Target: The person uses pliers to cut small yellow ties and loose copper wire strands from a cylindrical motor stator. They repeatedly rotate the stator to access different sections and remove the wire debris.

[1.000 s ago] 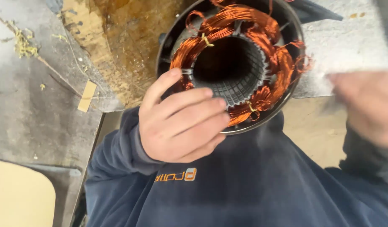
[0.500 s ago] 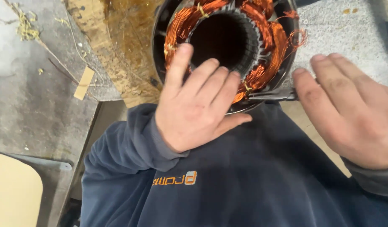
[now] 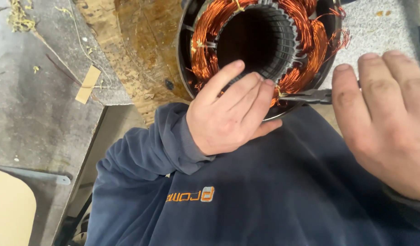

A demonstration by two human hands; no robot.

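Copper-wound round motor stator (image 3: pixel 264 45) sits on the grey worktop (image 3: pixel 37 114) against the person's chest; left hand (image 3: pixel 228 114) lies flat on its rim, steadying it, while open right hand (image 3: pixel 387 123) hovers empty above dark pliers (image 3: pixel 305 96).

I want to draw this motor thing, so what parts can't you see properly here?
- Stator, head view: its top is cut off by the picture's upper edge.
- Its near rim: hidden under the left hand.
- Pliers: handles hidden behind the right hand.
- Right hand: its wrist runs off the right edge.
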